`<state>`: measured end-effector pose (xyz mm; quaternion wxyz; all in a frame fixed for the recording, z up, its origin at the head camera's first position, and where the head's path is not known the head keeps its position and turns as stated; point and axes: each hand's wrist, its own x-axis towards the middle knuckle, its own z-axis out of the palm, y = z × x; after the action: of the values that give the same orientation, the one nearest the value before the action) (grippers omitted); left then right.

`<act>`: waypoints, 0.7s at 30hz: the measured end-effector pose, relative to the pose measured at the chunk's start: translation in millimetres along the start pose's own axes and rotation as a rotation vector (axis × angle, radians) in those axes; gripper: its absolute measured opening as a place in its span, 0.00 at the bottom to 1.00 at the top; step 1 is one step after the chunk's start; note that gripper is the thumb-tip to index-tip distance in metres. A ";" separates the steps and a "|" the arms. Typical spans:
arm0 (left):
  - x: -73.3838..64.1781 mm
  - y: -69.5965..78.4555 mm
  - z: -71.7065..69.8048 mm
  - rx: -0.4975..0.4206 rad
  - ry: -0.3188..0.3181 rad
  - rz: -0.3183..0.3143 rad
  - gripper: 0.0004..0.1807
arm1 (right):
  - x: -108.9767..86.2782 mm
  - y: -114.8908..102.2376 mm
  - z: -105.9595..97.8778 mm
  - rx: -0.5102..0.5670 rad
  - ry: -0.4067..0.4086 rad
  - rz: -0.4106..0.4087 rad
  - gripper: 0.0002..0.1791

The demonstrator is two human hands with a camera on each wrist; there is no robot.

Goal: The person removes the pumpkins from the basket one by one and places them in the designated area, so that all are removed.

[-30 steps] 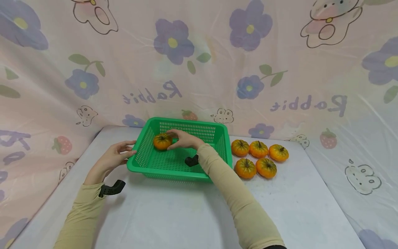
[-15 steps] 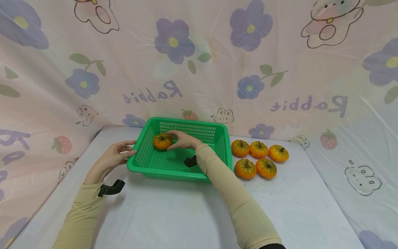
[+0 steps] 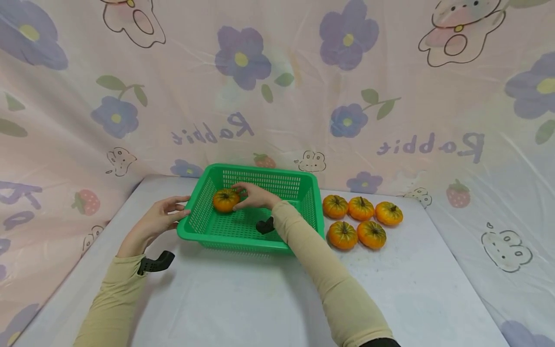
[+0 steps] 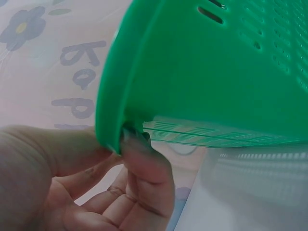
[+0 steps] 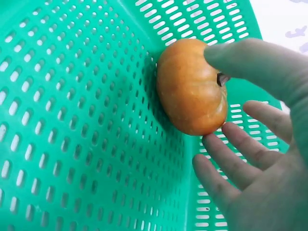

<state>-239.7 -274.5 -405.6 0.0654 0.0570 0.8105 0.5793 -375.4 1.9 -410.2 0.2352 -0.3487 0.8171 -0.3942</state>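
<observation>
A green plastic basket (image 3: 247, 243) with slotted walls sits on the white table. At its left rim, my left hand (image 3: 157, 220) pinches the edge between thumb and fingers, seen close in the left wrist view. Inside, toward the left end, lies a small orange pumpkin (image 3: 226, 200) with a dark stem. My right hand (image 3: 258, 197) is in the basket beside it. In the right wrist view, the thumb overlaps the top of the pumpkin (image 5: 187, 91), while the fingers (image 5: 236, 166) are spread and fairly straight, a tip or two at its lower edge.
Several more small pumpkins (image 3: 342, 235) stand in two rows on the table (image 3: 416, 279), just right of the basket. A patterned curtain (image 3: 286, 106) hangs behind and at the sides. The right forearm (image 3: 329, 274) crosses over the basket's front right rim.
The pumpkin in the basket has shifted slightly down and left, a little away from the right hand's upper fingers. Both hands have hardly moved.
</observation>
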 end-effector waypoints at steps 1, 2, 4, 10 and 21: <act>0.1 -0.3 0.0 0.001 -0.001 0.002 0.34 | 0.1 -0.1 0.3 -0.003 0.001 -0.004 0.41; 0.0 -0.1 0.0 0.003 -0.001 0.003 0.34 | 0.6 -0.3 0.6 -0.007 0.000 -0.007 0.40; -0.2 0.3 -0.1 0.006 -0.001 0.004 0.34 | 2.2 -0.4 1.9 -0.018 -0.002 -0.013 0.40; -1.4 2.5 -0.1 0.012 0.002 0.002 0.35 | 9.0 1.5 5.9 -0.068 -0.029 -0.021 0.40; -0.9 1.7 -0.4 -0.008 -0.002 0.001 0.34 | 11.8 -2.3 9.0 -0.116 -0.074 -0.037 0.40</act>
<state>-238.8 -274.4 -403.8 0.0664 0.0577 0.8082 0.5824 -376.2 -12.4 -414.8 0.2374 -0.3910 0.8228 -0.3374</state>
